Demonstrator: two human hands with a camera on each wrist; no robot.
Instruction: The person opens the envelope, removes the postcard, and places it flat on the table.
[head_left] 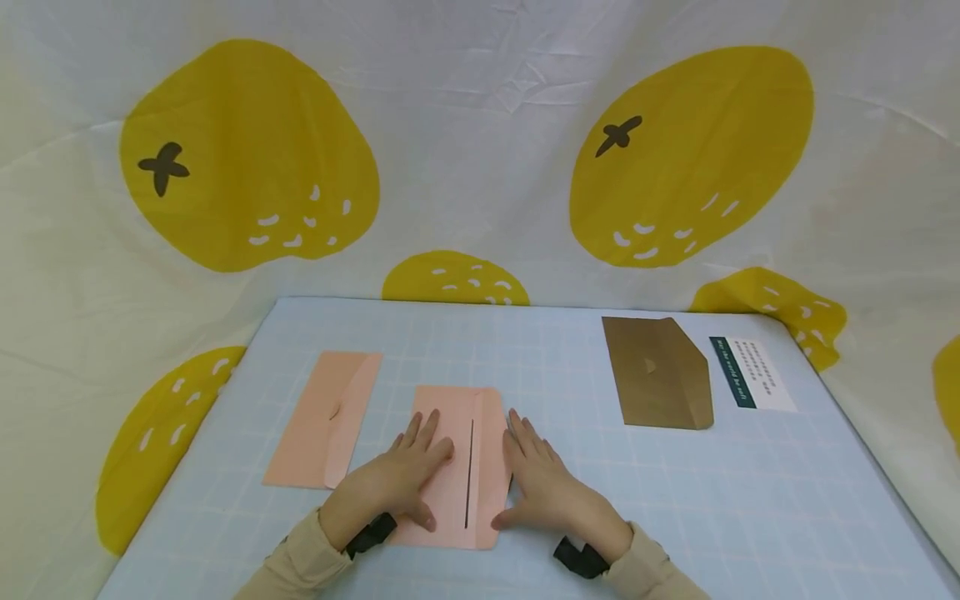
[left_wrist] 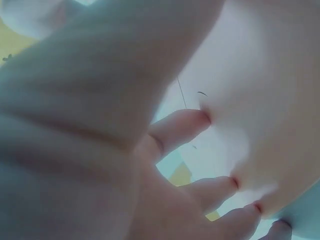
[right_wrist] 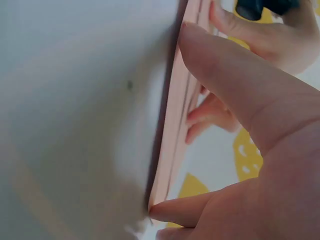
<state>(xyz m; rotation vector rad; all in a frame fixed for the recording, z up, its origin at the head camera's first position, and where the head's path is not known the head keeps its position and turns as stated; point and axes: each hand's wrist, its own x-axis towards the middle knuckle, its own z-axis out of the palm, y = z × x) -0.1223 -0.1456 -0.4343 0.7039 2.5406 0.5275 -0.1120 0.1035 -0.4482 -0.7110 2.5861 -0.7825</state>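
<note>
The middle pink envelope (head_left: 457, 487) lies near centre on the tabletop (head_left: 675, 500). The left hand (head_left: 397, 477) spreads its fingers over it; the right hand's (head_left: 546, 487) straight fingers meet its right edge, neither grasping. Uneven sideways pressure could crease the flap (head_left: 492, 467).

Seems like small cloth-screened booth or corner; cannot tell whether inside home, studio or office. Hung across whole upper frame, and down left and right sides, with white fabric (head_left: 472, 158) bearing large yellow fruit shapes (head_left: 262, 150). Filled at lower frame by desk (head_left: 750, 517) in pale blue checked covering (head_left: 547, 350).
</note>
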